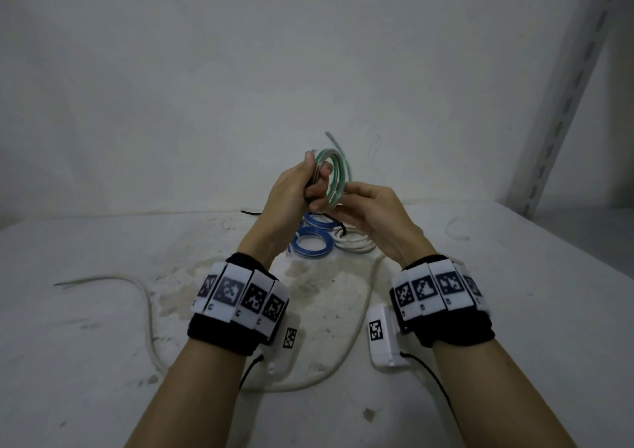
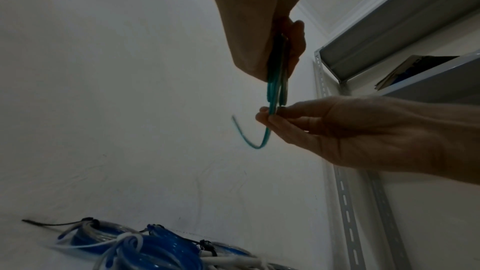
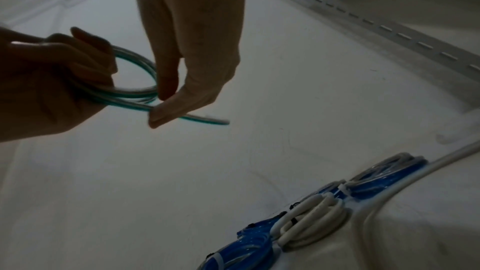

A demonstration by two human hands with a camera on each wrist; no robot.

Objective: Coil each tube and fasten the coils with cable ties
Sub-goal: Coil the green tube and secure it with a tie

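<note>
A green translucent tube coil is held upright in the air above the white table. My left hand grips the coil's left side, fingers curled through the loops. My right hand pinches the tube at the coil's lower edge between thumb and forefinger. In the right wrist view this pinch sits just where the loose end leaves the coil. The left wrist view shows the coil edge-on, with the free end curling below the right hand.
Tied blue coils and a tied white coil lie on the table under my hands. A long loose white tube snakes across the near table. A black cable tie lies by the wall. A slotted shelf upright stands at the right.
</note>
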